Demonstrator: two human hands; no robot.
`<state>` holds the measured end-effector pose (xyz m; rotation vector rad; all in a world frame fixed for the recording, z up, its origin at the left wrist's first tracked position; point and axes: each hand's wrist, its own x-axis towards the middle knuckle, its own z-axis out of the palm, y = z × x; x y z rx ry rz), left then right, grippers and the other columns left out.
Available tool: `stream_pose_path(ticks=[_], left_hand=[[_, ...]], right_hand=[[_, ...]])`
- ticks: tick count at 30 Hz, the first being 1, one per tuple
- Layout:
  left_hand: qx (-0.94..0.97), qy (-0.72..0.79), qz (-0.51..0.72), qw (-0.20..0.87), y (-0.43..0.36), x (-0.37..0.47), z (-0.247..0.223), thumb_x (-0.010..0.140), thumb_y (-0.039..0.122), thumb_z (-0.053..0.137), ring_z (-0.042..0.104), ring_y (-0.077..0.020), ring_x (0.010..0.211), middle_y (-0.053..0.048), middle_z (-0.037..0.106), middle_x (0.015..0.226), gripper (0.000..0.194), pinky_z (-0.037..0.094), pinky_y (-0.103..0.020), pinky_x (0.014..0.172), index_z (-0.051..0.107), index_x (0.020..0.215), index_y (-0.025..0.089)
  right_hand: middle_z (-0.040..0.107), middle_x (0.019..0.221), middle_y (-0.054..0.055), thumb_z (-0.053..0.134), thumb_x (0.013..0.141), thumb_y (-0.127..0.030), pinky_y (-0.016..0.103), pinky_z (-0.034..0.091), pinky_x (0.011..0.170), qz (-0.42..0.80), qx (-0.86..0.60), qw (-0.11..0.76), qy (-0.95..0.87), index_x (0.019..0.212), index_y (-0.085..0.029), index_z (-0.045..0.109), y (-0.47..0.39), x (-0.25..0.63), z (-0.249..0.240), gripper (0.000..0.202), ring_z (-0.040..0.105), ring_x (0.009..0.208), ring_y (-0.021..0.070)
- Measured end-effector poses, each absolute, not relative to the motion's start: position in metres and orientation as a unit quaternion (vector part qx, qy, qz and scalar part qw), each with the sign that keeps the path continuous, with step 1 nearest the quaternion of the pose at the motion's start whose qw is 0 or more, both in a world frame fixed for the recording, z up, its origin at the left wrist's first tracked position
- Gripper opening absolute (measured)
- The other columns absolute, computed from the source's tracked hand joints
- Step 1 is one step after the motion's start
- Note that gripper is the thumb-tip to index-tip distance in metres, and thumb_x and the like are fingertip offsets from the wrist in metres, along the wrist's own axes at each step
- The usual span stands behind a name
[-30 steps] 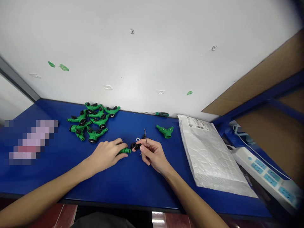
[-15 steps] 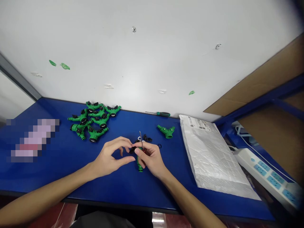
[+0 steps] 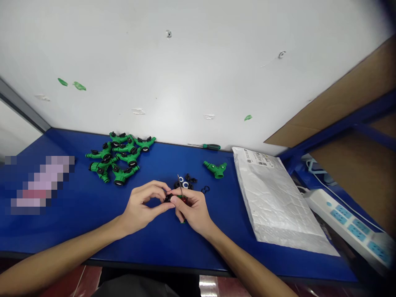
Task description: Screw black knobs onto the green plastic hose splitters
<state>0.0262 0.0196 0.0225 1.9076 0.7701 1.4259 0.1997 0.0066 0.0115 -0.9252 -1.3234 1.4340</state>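
My left hand [image 3: 142,207] pinches a small black part [image 3: 168,198] between thumb and fingertips. My right hand [image 3: 195,210] meets it there, closed around a tool with a thin metal shaft [image 3: 180,185] and a bit of red at its base, seemingly a screwdriver. Below the right fingers peeks the green end of a hose connector [image 3: 182,222]; my hands hide most of it. Just beyond the fingers lie white sealing rings [image 3: 185,185] and small black parts [image 3: 193,180]. Black O-rings [image 3: 205,189] rest to the right of them.
Several green Y-shaped hose connectors with black valves [image 3: 124,175] are grouped at the back left. A bare green Y-shaped body [image 3: 215,169] and a green-handled screwdriver [image 3: 211,147] lie behind my hands. To the right are a white padded mailer [image 3: 278,206] and a power strip [image 3: 346,225].
My left fingers have closed onto the black part, where they were apart before. The green connector has tipped and is now mostly hidden by my right hand. The view has shifted slightly.
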Motion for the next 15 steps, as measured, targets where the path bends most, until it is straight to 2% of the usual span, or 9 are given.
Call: stream_pose_path(ticks=[6,10,12,15], left_hand=[[0.702,0.307,0.536,0.355,0.0186,0.0267,0.0239,0.073,0.009,0.077,0.072,-0.0187,0.073,-0.011,0.072,0.085,0.012,0.059,-0.023,0.059,0.066,0.074,0.014],[0.647,0.342,0.513,0.449,0.0168,0.0269,0.0223,0.071,0.012,0.079,0.073,-0.0189,0.071,-0.011,0.076,0.089,0.012,0.062,-0.026,0.065,0.067,0.071,0.014],[0.6,0.369,0.495,0.509,0.0159,0.0272,0.0203,0.07,0.014,0.08,0.073,-0.0182,0.067,-0.008,0.077,0.082,0.013,0.062,-0.026,0.065,0.066,0.071,0.014],[0.533,0.397,0.47,0.58,0.016,0.0278,0.018,0.067,0.015,0.081,0.069,-0.0151,0.058,-0.002,0.073,0.062,0.016,0.058,-0.023,0.059,0.065,0.069,0.015]], right_hand=[[0.049,0.052,-0.005,0.066,0.087,-0.044,0.019,0.033,0.035,0.577,-0.381,0.471,-0.548,0.096,-0.016,0.075,0.0062,0.1997,0.0098,0.031,0.042,0.032,0.0051],[0.057,0.073,0.001,0.065,0.087,-0.045,0.02,0.034,0.036,0.541,-0.388,0.472,-0.578,0.095,-0.018,0.077,0.0079,0.2011,0.0121,0.03,0.045,0.038,0.0045],[0.057,0.076,0.002,0.065,0.087,-0.045,0.021,0.037,0.041,0.486,-0.41,0.472,-0.611,0.091,-0.019,0.078,0.0095,0.2019,0.0139,0.029,0.046,0.047,0.0067],[0.051,0.064,0.0,0.065,0.087,-0.044,0.024,0.04,0.052,0.419,-0.445,0.452,-0.65,0.089,-0.019,0.079,0.0116,0.2026,0.0155,0.029,0.045,0.056,0.011]])
